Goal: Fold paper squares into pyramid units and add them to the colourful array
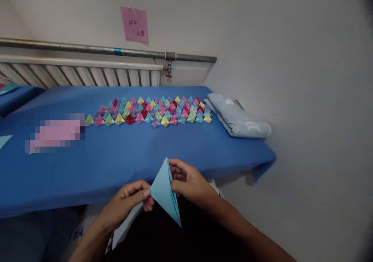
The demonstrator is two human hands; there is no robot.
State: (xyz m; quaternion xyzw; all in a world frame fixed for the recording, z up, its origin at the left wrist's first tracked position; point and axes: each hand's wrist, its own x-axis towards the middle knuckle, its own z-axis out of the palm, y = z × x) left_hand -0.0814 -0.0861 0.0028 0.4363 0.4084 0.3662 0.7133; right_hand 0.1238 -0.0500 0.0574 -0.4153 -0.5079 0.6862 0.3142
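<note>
At the left edge, a pale blue paper piece [5, 140] lay on the blue cloth [110, 161]. Next came a pink blurred patch [58, 131] of unidentifiable form, then close rows of small folded papers [149, 117] beyond the hands. The left hand [131, 198] pinched the left corner of a light blue paper triangle [161, 188] between thumb and fingers. The triangle was located between the hands, directly right of the left fingertips; both hands touched it, so neither was nearer. Its long axis ran from a tip pointing away from the person to a tip pointing back and slightly right. The right hand [186, 180] grasped the layered long edge, fingertips partly hidden. Farther right lay a folded blanket [241, 118]. No container was visible.
</note>
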